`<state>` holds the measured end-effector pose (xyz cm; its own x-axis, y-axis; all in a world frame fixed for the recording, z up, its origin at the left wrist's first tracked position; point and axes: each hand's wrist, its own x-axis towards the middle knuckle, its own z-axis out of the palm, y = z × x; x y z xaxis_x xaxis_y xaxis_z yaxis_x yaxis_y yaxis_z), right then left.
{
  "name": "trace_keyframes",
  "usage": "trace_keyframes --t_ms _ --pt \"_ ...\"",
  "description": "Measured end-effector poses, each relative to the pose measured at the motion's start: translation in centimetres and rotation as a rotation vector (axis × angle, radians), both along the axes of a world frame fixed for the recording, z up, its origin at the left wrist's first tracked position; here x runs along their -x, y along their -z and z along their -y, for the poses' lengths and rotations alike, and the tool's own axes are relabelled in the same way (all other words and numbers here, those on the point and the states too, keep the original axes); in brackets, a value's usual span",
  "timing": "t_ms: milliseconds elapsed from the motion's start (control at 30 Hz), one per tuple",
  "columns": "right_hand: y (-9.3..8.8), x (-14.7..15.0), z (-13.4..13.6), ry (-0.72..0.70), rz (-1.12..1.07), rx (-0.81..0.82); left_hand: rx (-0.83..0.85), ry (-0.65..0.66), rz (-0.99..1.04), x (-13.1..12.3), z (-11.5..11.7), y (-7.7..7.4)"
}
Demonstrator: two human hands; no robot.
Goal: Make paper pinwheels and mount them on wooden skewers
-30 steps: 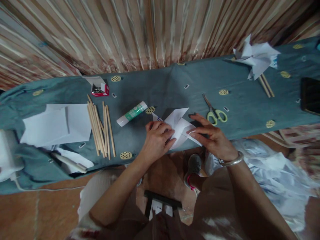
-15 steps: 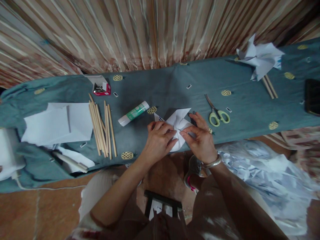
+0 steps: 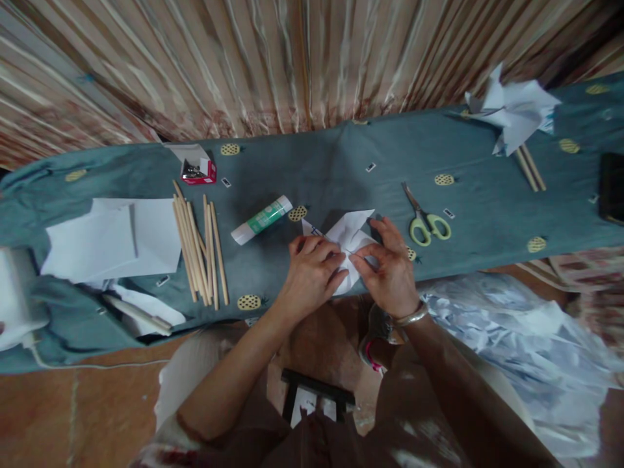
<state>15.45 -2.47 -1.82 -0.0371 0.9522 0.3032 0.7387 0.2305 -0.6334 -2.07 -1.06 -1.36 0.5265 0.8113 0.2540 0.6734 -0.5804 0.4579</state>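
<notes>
Folded paper [image 3: 348, 227]: at the near edge of the cloth-covered worktop [image 3: 322, 175], between and under both hands, one pointed flap aimed away from them, dark marks on its left corner
Left hand [image 3: 314, 270]: bent fingers and thumb set on the paper's left part; whether they clamp it or only press, cannot tell
Right hand [image 3: 390, 266]: thumb and forefinger closed on the paper near its middle, a bracelet [image 3: 412, 316] at the wrist
Glue stick [image 3: 262, 220]: lying left of the paper, apart from it
Scissors [image 3: 423, 222]: green-handled, lying near the right hand
Wooden sticks [image 3: 189, 250]: bunched farther left, beside white sheets [image 3: 88, 240]
</notes>
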Motion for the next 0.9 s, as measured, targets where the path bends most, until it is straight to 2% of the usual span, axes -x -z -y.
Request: trace_keyframes --t_ms 433,900 --pt "-0.25 0.32 0.11 0.005 0.032 0.016 -0.026 -0.010 -0.007 -0.02 0.16 0.18" --pt "-0.15 0.41 0.17 0.004 0.209 -0.079 -0.050 0.010 0.004 0.04 0.36 0.43"
